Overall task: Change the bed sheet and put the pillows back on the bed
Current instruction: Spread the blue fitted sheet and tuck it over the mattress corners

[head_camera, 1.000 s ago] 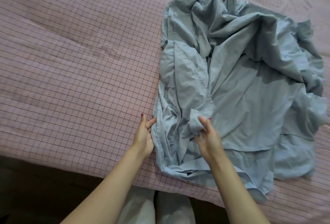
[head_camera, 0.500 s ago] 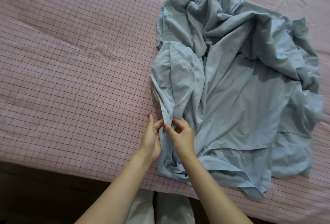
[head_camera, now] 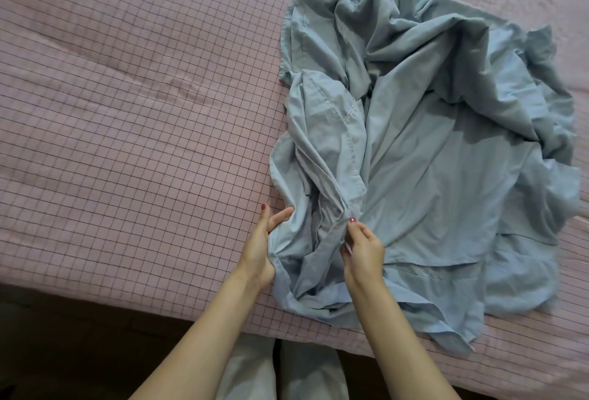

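Both hands have drawn apart since half a second ago, when they met at one fold of the cloth; the bunched fabric between them is now spread into a loose pocket. Her left hand (head_camera: 259, 248) grasps the left edge of the blue sheet (head_camera: 424, 195), palm against the cloth, thumb and forefinger standing up above it, the other fingers tucked out of sight in the fabric. Her right hand (head_camera: 363, 251) pinches a raised ridge of the same sheet, forefinger tip up at the seam and thumb underneath.

From the middle of the view, the sheet lies crumpled from about five o'clock up to one o'clock, piled thickest at the top and trailing in flat folds toward the near edge of the bed (head_camera: 127, 132). A stitched hem (head_camera: 350, 109) shows on the fold just above the hands, at roughly twelve o'clock from them. The bed's covering is pink with a thin dark grid, lightly rumpled, and it fills everything from seven round to eleven o'clock.

At six o'clock her pale trouser legs (head_camera: 277, 374) stand close to the bed's edge, with dark floor (head_camera: 79, 345) at eight o'clock beside them.
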